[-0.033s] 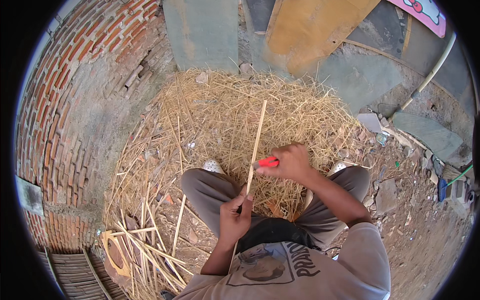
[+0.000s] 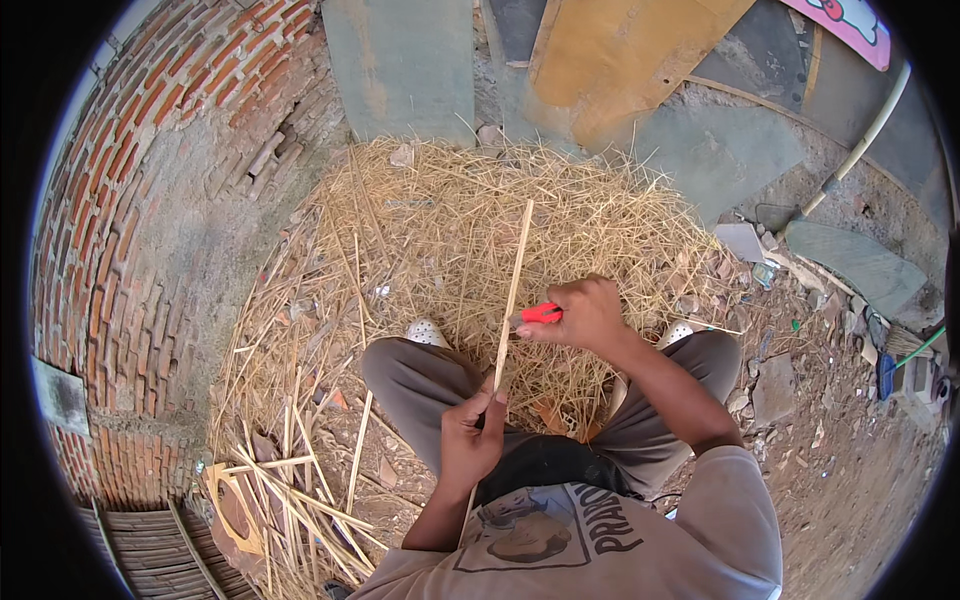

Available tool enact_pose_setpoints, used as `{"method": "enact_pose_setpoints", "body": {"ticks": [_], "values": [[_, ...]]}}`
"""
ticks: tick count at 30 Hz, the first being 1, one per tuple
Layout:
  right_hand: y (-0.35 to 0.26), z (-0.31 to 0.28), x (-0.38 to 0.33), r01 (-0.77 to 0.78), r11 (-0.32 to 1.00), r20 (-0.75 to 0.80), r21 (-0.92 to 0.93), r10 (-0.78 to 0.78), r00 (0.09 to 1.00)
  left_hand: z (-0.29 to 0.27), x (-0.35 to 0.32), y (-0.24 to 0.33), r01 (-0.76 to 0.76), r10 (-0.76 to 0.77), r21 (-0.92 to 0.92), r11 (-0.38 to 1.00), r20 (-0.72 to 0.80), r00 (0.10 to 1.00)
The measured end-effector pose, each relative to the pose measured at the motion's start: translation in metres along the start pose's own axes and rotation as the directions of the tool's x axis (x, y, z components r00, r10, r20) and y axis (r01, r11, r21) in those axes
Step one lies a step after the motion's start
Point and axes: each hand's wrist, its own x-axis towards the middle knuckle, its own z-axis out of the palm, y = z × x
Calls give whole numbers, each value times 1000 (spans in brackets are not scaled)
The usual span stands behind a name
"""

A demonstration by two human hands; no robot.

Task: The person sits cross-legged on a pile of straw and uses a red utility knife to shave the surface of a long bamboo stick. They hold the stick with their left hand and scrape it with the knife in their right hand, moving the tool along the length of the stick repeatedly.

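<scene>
Left hand (image 2: 470, 440): fist tight around the bamboo stick (image 2: 510, 295).
Right hand (image 2: 590, 315): gripping the red knife (image 2: 540, 314), blade on the stick.
Tip: hold steady, push blade away.

Long, thin, pale bamboo strip (image 2: 510, 300), held nearly upright, far end over straw; red-handled knife (image 2: 540, 314) touching its right edge midway.
</scene>
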Motion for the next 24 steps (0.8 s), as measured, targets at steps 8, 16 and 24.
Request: {"method": "enact_pose_setpoints", "body": {"ticks": [8, 16, 24], "values": [[-16, -8, -5, 37, 999, 60, 18, -38, 997, 0, 6, 1, -15, 15, -34, 999, 10, 1000], [24, 4, 11, -66, 998, -33, -14, 66, 997, 4, -5, -8, -39, 38, 31, 999, 23, 999], [53, 7, 19, -148, 980, -116, -133, 133, 984, 2, -18, -11, -61, 58, 59, 996, 52, 997]]}}
